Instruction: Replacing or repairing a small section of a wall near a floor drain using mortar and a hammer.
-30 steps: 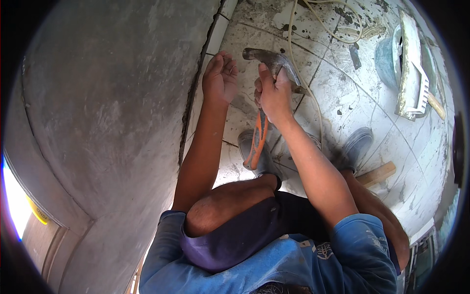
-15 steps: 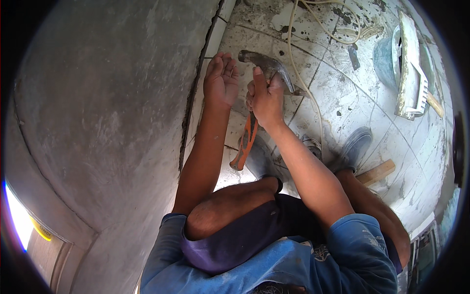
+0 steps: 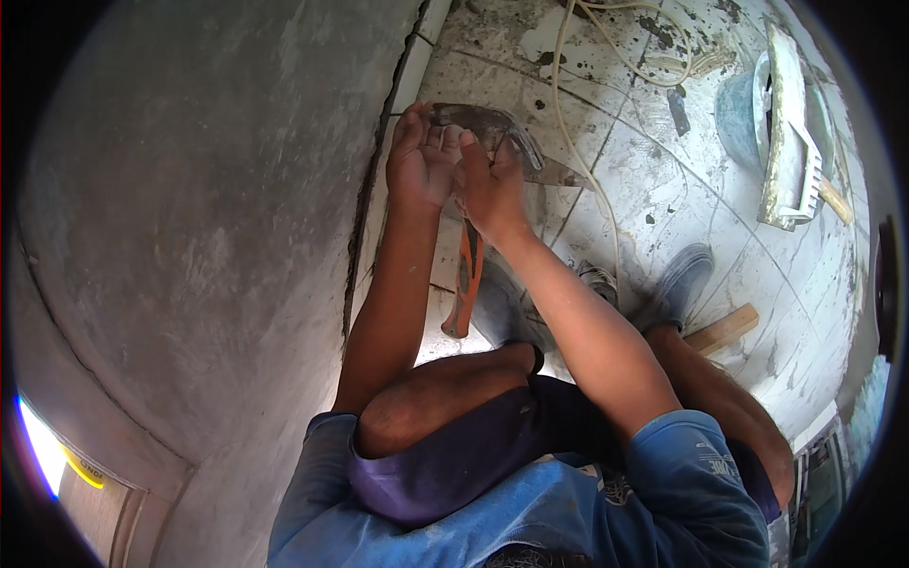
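Observation:
My right hand point(image 3: 492, 187) is closed round the upper handle of a claw hammer point(image 3: 464, 293), just below its head. The orange and grey grip hangs down toward my body, and the claw curves to the right. My left hand point(image 3: 421, 175) is beside the base of the wall, palm up with its fingers loosely bent and nothing visible in it. Its fingertips are right by the hammer's striking end and seem to meet it; contact is hard to make out. A dark pointed flat piece point(image 3: 565, 174) lies on the tiles past my right hand.
A grey plastered wall point(image 3: 208, 189) rises on the left, with a dark gap along its foot. A pale cable point(image 3: 561, 95) loops over dirty white floor tiles point(image 3: 682, 199). At the right are a bucket point(image 3: 740, 118), a long white-handled float point(image 3: 791, 142) and a wood piece point(image 3: 724, 329).
My right hand has moved left with the hammer, bringing its head up to my left fingers. The handle hangs more upright. My left hand has shifted only slightly.

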Available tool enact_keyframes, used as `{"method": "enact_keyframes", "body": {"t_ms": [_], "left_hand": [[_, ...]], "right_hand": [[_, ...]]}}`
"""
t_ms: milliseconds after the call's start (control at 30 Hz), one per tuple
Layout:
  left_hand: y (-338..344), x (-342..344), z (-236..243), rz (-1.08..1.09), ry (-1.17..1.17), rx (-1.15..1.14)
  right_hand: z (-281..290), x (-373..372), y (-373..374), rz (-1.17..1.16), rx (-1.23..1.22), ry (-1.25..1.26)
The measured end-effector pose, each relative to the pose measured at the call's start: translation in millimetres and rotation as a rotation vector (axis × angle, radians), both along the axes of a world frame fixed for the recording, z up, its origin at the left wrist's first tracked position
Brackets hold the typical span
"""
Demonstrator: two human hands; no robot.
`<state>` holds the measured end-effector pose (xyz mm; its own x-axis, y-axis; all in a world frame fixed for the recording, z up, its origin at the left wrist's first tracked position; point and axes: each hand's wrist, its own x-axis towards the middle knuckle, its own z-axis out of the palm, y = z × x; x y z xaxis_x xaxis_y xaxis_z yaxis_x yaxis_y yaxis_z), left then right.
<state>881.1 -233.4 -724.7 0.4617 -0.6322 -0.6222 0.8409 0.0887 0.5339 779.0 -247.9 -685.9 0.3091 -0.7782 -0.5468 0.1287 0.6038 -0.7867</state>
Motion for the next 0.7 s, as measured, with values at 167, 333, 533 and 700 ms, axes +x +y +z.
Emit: {"method": "enact_keyframes", "body": {"t_ms": [167,333,533,700], "left_hand": [[0.1,0.1,3.7,0.018,0.014,-0.007],[8.4,-5.5,8.8,-0.069,-0.057,0.033],[7.7,-1.8,10.7,-0.011,-0.14,0.058],[2.4,-7.7,15.5,-0.284,-0.193,0.005]], "right_hand": [[5.8,-1.1,-1.8,-0.236,0.065,-0.048],[13.0,-6.7,-2.2,-0.192,0.054,-0.009],[14.8,-13.7,-5.1,-0.128,0.031,-0.046],[13.9,-21.5,-3.7,-0.085,-0.009,0.006]]}}
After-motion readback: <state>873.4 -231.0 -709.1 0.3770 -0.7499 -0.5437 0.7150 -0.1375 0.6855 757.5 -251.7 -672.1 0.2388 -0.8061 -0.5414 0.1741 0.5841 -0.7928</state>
